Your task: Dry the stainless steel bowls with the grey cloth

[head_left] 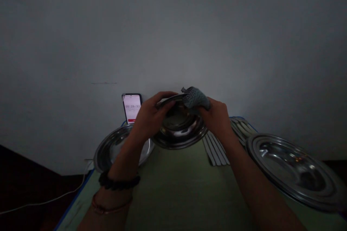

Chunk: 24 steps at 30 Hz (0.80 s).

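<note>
A shiny metal plate (179,135) with a deep middle is held up above the table, tilted toward me. My left hand (153,115) grips its left rim, thumb on the inside and fingers behind. At the upper right rim, my right hand (215,115) pinches a grey-green checked cloth (195,98) that is folded over the edge and touches the plate. The right fingertips are mostly hidden by the cloth. Under my left forearm, a wide metal basin (105,149) sits on the table.
The green table (173,195) stands against a grey wall. A phone (132,108) showing a timer leans at the back left. Table knives (216,149) lie in a row right of centre, with more cutlery (241,126) behind. Stacked metal plates (292,169) stand at right. A white cable (62,195) hangs left.
</note>
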Tool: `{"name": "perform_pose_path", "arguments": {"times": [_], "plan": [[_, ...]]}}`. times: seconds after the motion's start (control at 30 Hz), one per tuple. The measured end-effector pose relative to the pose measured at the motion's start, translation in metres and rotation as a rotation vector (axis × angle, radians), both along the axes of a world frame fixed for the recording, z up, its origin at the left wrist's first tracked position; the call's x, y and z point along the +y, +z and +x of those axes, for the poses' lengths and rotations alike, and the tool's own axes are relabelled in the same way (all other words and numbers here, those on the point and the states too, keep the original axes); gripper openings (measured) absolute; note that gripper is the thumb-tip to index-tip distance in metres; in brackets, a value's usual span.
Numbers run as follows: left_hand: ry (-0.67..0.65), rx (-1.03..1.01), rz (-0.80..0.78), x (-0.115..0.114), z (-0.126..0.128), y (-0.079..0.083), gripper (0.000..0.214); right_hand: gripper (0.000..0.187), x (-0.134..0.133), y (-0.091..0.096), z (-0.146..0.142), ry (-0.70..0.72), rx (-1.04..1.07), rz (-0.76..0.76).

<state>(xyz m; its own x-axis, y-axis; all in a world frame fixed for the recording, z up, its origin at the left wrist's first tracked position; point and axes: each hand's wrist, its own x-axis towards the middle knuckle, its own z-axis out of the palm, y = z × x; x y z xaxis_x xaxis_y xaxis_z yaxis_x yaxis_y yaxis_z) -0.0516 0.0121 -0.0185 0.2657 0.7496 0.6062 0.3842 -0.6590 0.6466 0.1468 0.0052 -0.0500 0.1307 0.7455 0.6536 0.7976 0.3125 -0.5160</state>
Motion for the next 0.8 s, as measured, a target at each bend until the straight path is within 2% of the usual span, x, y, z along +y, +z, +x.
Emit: {"name": "perform_pose_path", "arguments": {"times": [0.1,0.23,0.3,0.4,0.47,0.53,0.63,0.8], "plan": [[0.065,-0.144,0.032,0.006,0.000,-0.006,0.027,0.031,0.003,-0.002,0.000,-0.058,0.136,0.012],[0.193,-0.522,0.032,0.011,0.004,-0.011,0.031,0.052,0.007,-0.012,-0.015,-0.001,0.467,-0.165],[0.160,-0.663,-0.009,0.010,0.008,-0.012,0.035,0.049,0.012,-0.020,-0.020,0.090,0.632,-0.250],[0.073,-0.692,-0.211,0.008,0.012,-0.012,0.042,0.039,0.017,-0.027,-0.012,0.223,0.749,-0.313],[0.019,-0.614,-0.344,0.008,0.011,-0.011,0.046,0.035,0.018,-0.027,0.001,0.247,0.712,-0.292],[-0.018,-0.522,-0.401,0.008,0.007,-0.009,0.044,0.030,0.016,-0.022,0.015,0.243,0.598,-0.241],[-0.057,-0.386,-0.384,0.007,0.000,-0.006,0.034,0.025,0.009,-0.010,0.026,0.265,0.377,-0.158],[-0.113,-0.111,-0.313,-0.002,-0.014,0.006,0.030,0.024,-0.006,0.008,0.023,0.240,0.130,-0.011]]}}
